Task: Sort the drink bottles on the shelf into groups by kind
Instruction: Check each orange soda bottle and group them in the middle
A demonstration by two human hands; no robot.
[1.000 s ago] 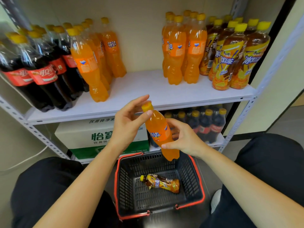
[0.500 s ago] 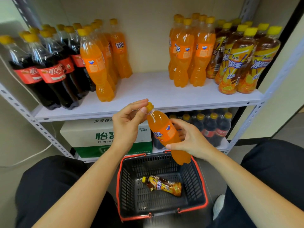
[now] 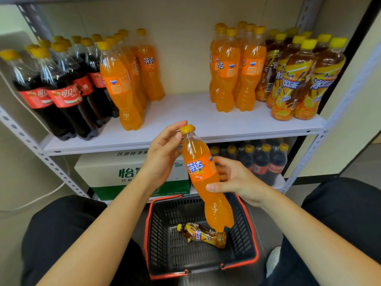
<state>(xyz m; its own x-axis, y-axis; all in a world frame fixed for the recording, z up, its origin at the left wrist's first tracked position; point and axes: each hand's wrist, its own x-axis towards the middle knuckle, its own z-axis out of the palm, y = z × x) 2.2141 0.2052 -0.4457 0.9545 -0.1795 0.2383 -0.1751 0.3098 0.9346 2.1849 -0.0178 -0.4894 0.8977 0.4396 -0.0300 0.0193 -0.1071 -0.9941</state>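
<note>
Holding the orange soda bottle (image 3: 203, 178) in the middle of the frame, above the black basket (image 3: 157, 234), the person has both hands on it: the left hand (image 3: 162, 157) pinches the yellow cap and neck between thumb and fingertips, and the right hand (image 3: 239, 180) wraps the lower body, thumb across the front and fingers behind. The bottle tilts slightly, base down, over a tea bottle (image 3: 203, 235) lying on the basket floor. The step in hand looks like shelving this bottle with its own kind. The white shelf (image 3: 185, 114) carries two orange clusters: one at upper left of centre (image 3: 121, 87), just beside the cola bottles (image 3: 61, 89), and one at upper right of centre (image 3: 237, 67), touching the tea bottles (image 3: 299, 79). The bare board between them gives room to approach. It probably goes best with the right hand carrying the weight low on the body and the left only steering the neck, the base set flat beside a front orange bottle. A careless nudge could topple the tall, close-packed rows.
</note>
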